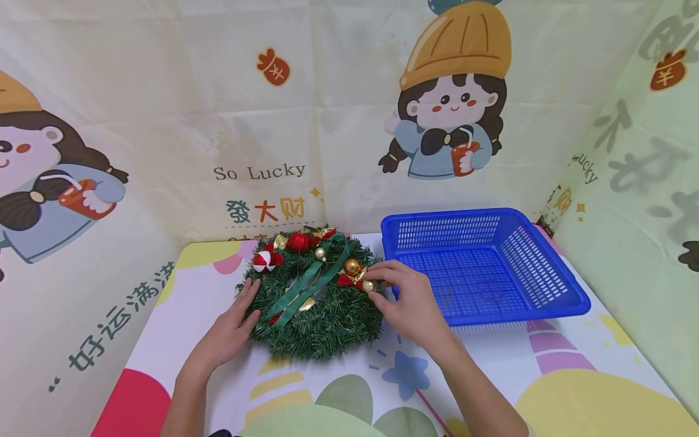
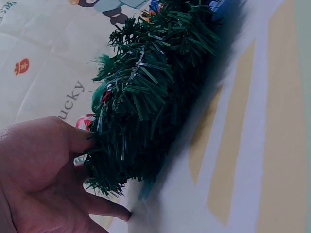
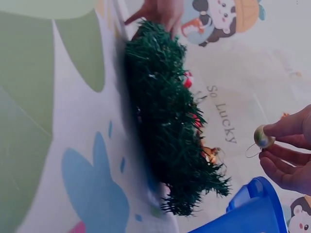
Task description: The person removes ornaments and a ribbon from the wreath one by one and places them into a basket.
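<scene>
A green wreath (image 1: 327, 331) lies on the table, decorated with red and gold ornaments, a red-and-white striped ball (image 1: 264, 261) and a green ribbon (image 1: 317, 278) laid across its middle. My left hand (image 1: 236, 325) rests against the wreath's left edge, fingers fairly straight. In the left wrist view one finger reaches down by the tabletop. Over the wreath's right side, my right hand (image 1: 406, 297) pinches a small pale-gold bauble (image 3: 264, 138) between thumb and fingertips; a thin wire loop hangs from it. Beside it on the wreath sit a darker gold ball (image 1: 352, 267) and a red bow (image 1: 346, 280).
A blue plastic basket (image 1: 546, 312) with slotted walls stands right of the wreath, close to my right hand. The table is covered with a patterned cloth (image 1: 469, 364). Behind and at both sides hang printed cloth walls (image 1: 349, 152).
</scene>
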